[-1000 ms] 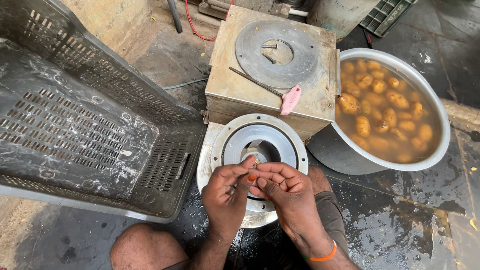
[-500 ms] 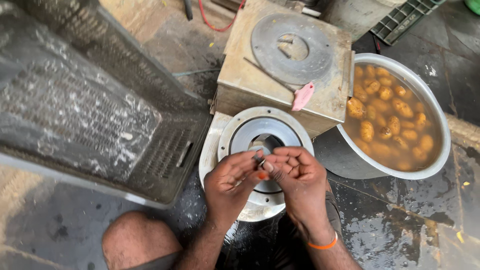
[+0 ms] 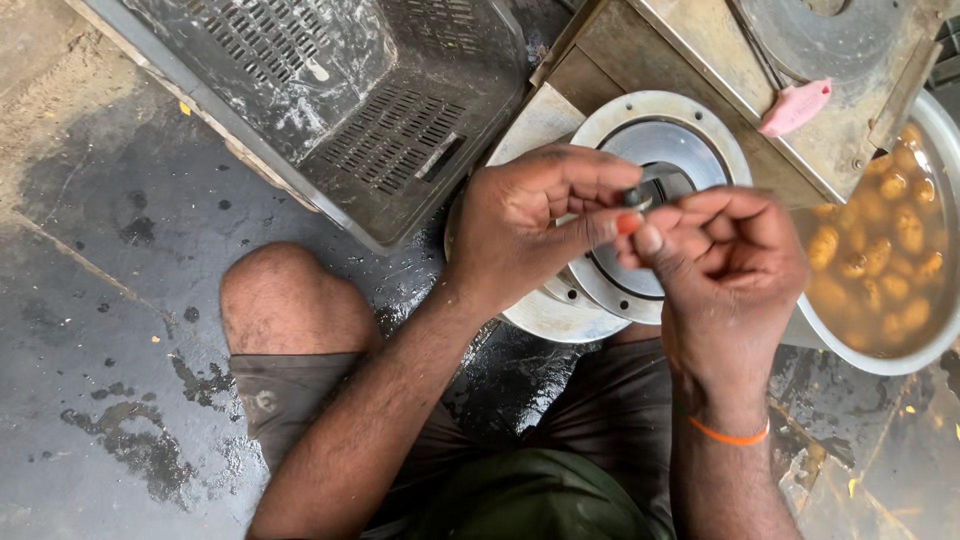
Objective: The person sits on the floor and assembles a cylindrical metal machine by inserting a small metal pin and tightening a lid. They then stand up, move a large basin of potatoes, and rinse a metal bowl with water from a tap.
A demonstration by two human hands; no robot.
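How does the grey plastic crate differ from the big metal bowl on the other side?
The grey plastic crate is angular, with slotted walls, and lies tipped with nothing visible inside; the metal bowl is round, solid-walled, upright and holds brownish liquid with yellowish lumps. The crate is dull and smeared, the bowl's rim pale and smooth. Both rest on the wet floor.

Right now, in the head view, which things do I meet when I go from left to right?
Bare knee → grey plastic crate → left hand → right hand → pink piece → bowl of yellow-brown pieces in liquid.

Head camera looks steeply down, close above the lap.
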